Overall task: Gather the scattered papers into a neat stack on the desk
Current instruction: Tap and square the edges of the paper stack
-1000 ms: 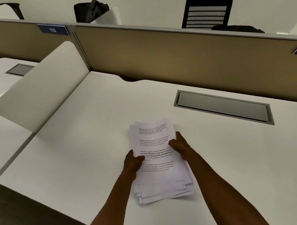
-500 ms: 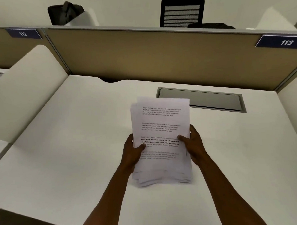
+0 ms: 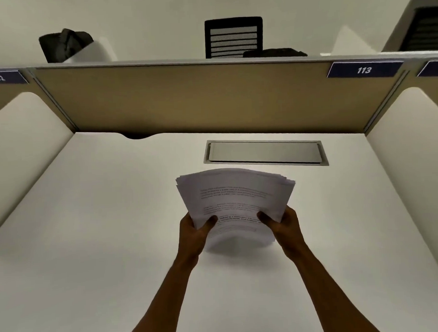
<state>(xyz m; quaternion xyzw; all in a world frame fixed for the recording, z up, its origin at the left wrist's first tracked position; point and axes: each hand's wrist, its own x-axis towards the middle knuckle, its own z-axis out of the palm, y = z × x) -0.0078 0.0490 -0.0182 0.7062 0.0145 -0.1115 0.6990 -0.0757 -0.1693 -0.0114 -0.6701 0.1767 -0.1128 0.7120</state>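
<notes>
The printed text on your papers (image 3: 235, 197) is too blurred to read. Your thumbs cover part of it, and the frame's bottom edge cuts off both forearms.

2 bare forearms (image 3: 175, 288), bare hands (image 3: 193, 232)

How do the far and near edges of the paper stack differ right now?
The far edge of the paper stack is sharp, and its sheets fan out unevenly; the near edge is blurred, so its alignment can't be judged. The far edge stands free and lifted, while the near edge sits low by the desk, between the left hand and right hand. Both edges bow in a curve.
</notes>
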